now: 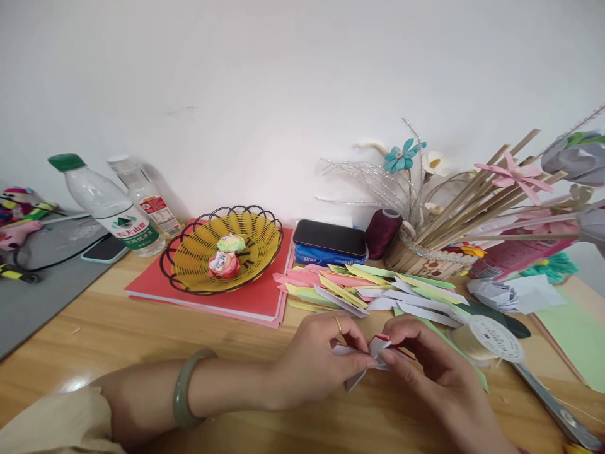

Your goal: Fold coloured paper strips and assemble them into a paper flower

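Between my two hands, just above the wooden table, is a small folded paper piece (pixel 379 345), white with red edges. My left hand (pixel 321 356), with a gold ring and a green bangle on the wrist, pinches its left side between thumb and fingers. On the other side my right hand (pixel 430 366) grips the paper between thumb and forefinger. Fingers cover part of the folds. Just behind the hands lies a pile of folded paper strips (pixel 350 287) in pink, yellow, green and white.
A yellow basket (pixel 174 271) with two paper balls stands on red paper sheets (pixel 155 284). Behind the strips, a phone (pixel 329 237) rests on a blue packet. Right are a thread spool (pixel 486 340), scissors (pixel 553 403) and a stick-filled pot (pixel 425 258). Bottles (pixel 108 202) stand left.
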The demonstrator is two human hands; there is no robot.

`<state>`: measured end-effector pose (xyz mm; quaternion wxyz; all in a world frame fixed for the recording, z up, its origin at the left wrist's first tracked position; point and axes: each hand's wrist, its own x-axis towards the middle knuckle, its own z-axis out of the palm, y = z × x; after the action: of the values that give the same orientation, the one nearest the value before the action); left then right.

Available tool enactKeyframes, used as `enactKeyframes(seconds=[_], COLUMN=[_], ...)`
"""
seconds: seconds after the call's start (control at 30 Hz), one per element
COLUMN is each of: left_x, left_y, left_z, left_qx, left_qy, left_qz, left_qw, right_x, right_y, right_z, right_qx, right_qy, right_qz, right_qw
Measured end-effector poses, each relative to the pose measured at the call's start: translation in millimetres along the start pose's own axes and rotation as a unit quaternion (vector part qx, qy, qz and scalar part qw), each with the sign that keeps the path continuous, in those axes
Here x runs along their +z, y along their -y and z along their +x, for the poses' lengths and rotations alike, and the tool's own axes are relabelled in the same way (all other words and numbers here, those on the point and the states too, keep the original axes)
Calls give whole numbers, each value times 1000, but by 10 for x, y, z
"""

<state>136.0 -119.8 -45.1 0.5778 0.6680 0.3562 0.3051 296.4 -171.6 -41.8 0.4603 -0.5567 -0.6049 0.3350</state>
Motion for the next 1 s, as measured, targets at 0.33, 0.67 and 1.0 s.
enactKeyframes(seconds=[0.33, 0.67, 1.0], left_x=[2, -18, -30], left_y=[-31, -12, 36], left_z=[-12, 0, 5], left_qx=[15, 43, 88], left_qy=[14, 15, 7], left_qz=[-16, 39, 70], left_qw=[1000, 998, 994], right_x=[20, 62, 80], right_y=[8, -13, -3], right_z=[-8, -3, 4], right_qx=[-69, -29, -6], right_qy=[-29, -4, 23], right_qz=[-69, -49, -54], right_qw=[995, 998, 998])
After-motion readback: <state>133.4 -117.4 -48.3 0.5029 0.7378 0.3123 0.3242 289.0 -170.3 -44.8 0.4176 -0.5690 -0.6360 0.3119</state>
